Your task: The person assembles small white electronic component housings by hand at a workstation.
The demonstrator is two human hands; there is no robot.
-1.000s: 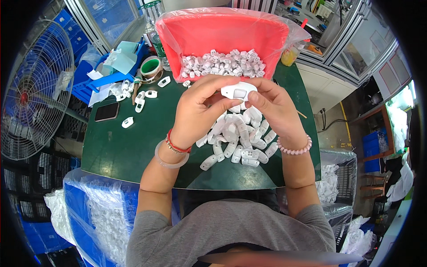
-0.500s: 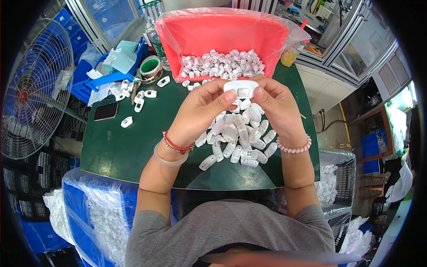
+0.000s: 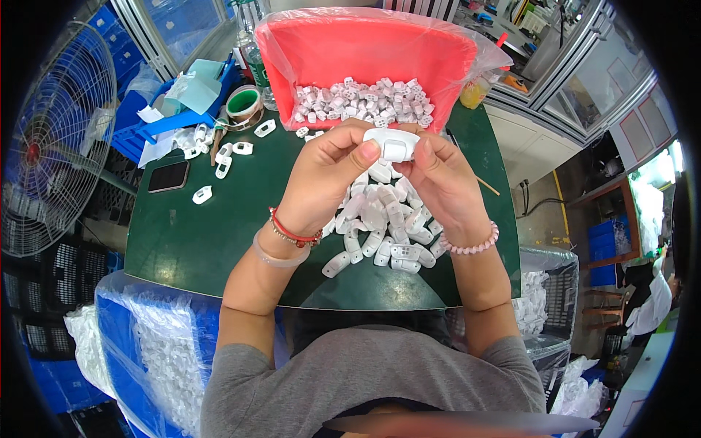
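Between my two hands, above the pile, is a white oval plastic casing (image 3: 393,145) with a raised rectangular part in its middle. My left hand (image 3: 332,162) pinches its left end, thumb on the face. At the other end my right hand (image 3: 445,171) grips it with thumb and fingers. Beneath and nearer to me lies a heap of similar white plastic casings (image 3: 380,219) on the green table (image 3: 219,241). Just beyond my hands, a red bin (image 3: 365,51) lined with clear plastic holds many small white button pieces (image 3: 365,101).
On the left lie a phone (image 3: 169,177), several loose white casings (image 3: 202,194), a tape roll (image 3: 244,104) and a blue basket (image 3: 182,120). A fan (image 3: 44,146) stands beyond the left edge. Plastic-lined crates (image 3: 164,350) flank me; a thin stick (image 3: 487,185) lies at right.
The casing's middle opening now looks filled by a raised rectangular part. My right thumb has shifted upward and toward its end. The whole view has shifted slightly.
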